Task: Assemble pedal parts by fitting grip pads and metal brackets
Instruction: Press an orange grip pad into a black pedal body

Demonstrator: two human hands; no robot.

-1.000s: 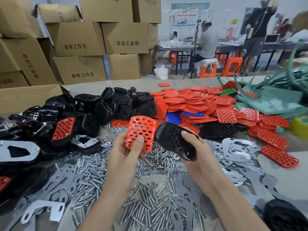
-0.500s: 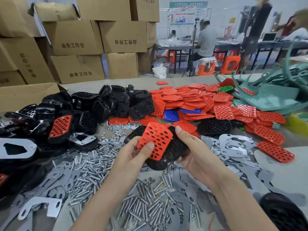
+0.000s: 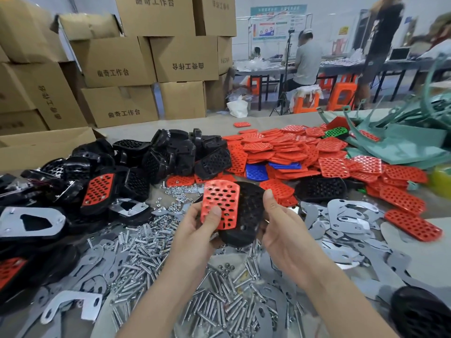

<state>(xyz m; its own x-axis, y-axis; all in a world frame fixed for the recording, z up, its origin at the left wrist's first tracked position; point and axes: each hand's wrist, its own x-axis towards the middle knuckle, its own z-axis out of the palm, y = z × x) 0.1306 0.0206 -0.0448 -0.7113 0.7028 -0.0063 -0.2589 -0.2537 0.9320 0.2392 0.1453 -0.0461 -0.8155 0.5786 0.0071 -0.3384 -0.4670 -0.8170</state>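
Probably light and bendy, the red pad [image 3: 220,203] is pinched by the left hand [image 3: 195,230]; the right hand [image 3: 280,228] grips the stiffer-looking black pedal [image 3: 249,215]. Hold both by their edges.

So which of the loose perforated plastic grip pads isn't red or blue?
The lone green perforated pad at the far right of the red pad pile, beside the pale green frames; it is the only green one.
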